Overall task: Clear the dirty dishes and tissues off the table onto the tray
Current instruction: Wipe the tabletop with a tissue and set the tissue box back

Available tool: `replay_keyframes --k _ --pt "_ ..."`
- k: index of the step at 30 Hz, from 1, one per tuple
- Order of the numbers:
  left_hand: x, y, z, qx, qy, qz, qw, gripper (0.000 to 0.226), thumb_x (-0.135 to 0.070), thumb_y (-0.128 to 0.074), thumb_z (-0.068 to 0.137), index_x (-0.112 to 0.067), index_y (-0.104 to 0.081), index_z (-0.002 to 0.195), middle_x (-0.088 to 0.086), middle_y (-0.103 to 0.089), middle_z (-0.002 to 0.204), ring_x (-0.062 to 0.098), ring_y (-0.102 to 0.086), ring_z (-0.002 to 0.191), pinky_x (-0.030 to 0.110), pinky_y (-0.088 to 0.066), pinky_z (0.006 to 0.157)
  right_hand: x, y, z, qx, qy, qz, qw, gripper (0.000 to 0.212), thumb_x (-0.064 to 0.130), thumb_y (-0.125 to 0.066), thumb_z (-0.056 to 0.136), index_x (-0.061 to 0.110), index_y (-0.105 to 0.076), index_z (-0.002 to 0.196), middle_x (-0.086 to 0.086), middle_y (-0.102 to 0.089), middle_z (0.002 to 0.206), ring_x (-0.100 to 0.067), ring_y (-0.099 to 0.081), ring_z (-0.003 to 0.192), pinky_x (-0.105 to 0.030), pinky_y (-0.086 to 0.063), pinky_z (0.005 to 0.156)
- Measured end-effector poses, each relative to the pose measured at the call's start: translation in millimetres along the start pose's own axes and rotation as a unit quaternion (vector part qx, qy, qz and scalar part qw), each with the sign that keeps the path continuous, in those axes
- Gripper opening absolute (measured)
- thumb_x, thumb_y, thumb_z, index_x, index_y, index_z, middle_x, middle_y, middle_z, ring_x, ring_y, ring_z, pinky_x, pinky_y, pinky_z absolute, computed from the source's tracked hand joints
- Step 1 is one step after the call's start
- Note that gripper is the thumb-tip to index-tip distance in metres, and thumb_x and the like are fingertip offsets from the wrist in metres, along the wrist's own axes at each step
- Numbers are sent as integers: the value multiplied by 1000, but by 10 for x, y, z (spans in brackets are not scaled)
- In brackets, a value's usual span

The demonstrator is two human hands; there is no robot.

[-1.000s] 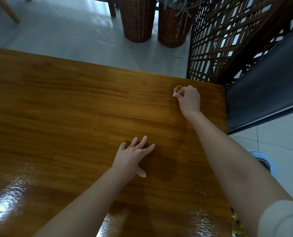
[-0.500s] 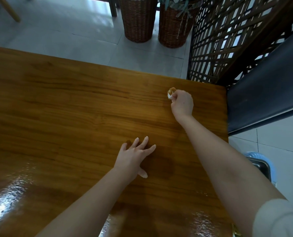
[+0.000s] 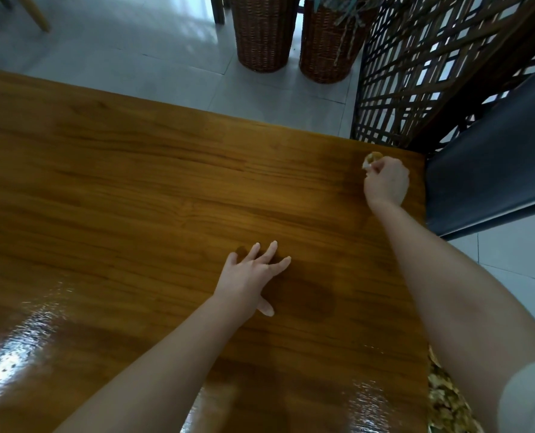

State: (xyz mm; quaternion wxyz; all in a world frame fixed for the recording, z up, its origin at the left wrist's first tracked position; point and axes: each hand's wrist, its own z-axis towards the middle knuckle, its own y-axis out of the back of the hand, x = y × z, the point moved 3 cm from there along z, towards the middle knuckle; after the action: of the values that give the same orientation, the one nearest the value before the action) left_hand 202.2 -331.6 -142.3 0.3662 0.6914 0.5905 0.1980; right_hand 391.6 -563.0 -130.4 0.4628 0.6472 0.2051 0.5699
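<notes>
The right hand (image 3: pixel 386 182) sat at the tabletop's (image 3: pixel 135 198) far right corner, close to both edges, fingers clamped on a small crumpled tissue (image 3: pixel 371 160) poking toward the far edge, its long axis unclear. The left hand (image 3: pixel 247 282) lay flat mid-tabletop, fingers spread, with broad wood stretching leftward.

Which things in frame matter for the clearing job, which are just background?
Job: small wad, likely tissue, pinched in right hand; left hand flat on table.
Background: wicker baskets; lattice screen; dark seat.
</notes>
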Motion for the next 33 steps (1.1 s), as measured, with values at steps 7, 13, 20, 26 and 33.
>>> replay_keyframes --k 7,13,20,26,33 --pt "18 -21 25 3 -3 -4 1000 112 -42 -80 70 -45 0 149 -5 13 160 26 9 147 58 -8 113 530 -380 -142 30 -23 64 997 18 3 -59 88 7 -66 104 -8 -67 107 -19 -62 101 -19 -46 80" --pt "36 -53 44 -4 -2 -1 1000 111 -44 -80 70 -46 0 148 -6 15 159 26 9 147 59 -9 113 1213 -882 -660 98 180 5 979 15 -1 -59 87 10 -66 93 -4 -66 90 -21 -60 86 -33 -51 79" --pt "15 -1 -26 -13 -2 2 1000 109 -42 -79 72 -45 -1 149 -6 12 160 26 7 147 58 -11 114 610 -497 -485 85 188 9 978 16 3 -54 90 14 -63 97 6 -53 87 -11 -51 87 -27 -45 81" --pt "-3 45 -80 -18 -3 5 1000 107 -41 -78 73 -44 -2 149 -6 10 160 25 6 147 57 -12 114 -568 260 -214 9 22 6 1000 14 5 -47 94 10 -60 98 0 -51 100 -13 -50 90 -23 -38 79" --pt "-9 45 -74 -26 4 17 1000 108 -43 -78 72 -45 -3 149 -6 9 160 26 4 147 57 -14 114 -545 227 -465 -14 -5 2 1000 20 1 -43 95 7 -61 102 -4 -52 101 -15 -50 90 -26 -41 79"
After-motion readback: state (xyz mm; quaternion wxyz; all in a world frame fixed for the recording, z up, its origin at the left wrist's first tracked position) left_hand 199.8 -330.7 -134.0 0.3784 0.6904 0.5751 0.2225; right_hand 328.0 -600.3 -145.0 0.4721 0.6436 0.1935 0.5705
